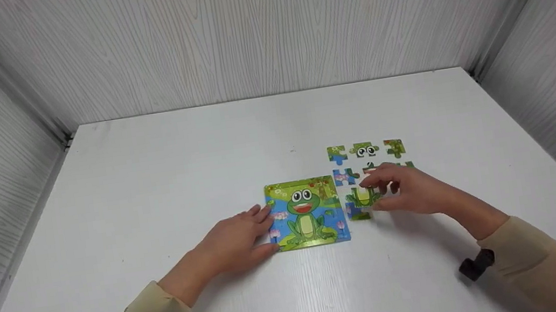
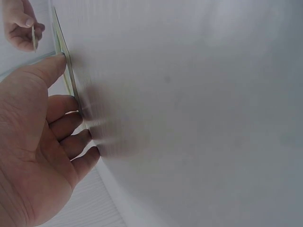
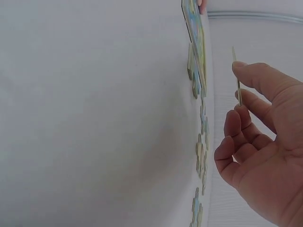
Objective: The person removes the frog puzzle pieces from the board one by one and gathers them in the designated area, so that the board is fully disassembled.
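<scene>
A square frog picture puzzle board (image 1: 306, 214) lies on the white table. My left hand (image 1: 246, 239) rests against its left edge, thumb and fingertips touching the side; in the left wrist view that hand (image 2: 42, 127) has its fingers lightly bent at the board's thin edge. Just right of the board, my right hand (image 1: 408, 189) pinches a puzzle piece (image 1: 364, 196) showing the frog's body. The right wrist view gives this piece (image 3: 238, 85) edge-on between thumb and fingers of the right hand (image 3: 270, 137), raised above the table.
Loose pieces lie right of the board, including one with the frog's eyes (image 1: 365, 150), a top-left piece (image 1: 336, 154), a red-flecked piece (image 1: 394, 147), a pink flower piece (image 1: 345, 176) and a blue-green piece (image 1: 358, 212). My right hand partly covers others. Pale panels (image 1: 260, 28) stand around the table.
</scene>
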Demonstrator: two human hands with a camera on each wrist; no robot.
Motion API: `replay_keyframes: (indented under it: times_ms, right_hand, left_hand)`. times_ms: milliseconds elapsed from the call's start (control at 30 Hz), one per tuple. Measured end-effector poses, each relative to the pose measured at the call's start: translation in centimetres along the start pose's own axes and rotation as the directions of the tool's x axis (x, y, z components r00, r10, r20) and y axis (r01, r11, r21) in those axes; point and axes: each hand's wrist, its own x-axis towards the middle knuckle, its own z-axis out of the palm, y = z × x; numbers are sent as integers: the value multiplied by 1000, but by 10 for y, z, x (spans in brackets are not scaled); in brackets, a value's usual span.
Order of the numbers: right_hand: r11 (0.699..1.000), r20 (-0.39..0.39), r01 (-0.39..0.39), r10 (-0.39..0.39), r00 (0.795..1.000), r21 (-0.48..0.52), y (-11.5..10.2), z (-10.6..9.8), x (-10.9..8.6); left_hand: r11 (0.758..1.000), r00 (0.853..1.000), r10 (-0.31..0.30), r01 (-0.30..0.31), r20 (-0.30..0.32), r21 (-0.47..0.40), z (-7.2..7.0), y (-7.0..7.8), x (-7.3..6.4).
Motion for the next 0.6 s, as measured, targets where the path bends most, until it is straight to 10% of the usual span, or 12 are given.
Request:
replay_keyframes:
  times_ms: [600]
  right_hand:
    - [993,-38,-114,112,993,-37,33,-11,-28]
  left_hand:
    - [1000,1000,-4,4,2,-25,-1,0,-1]
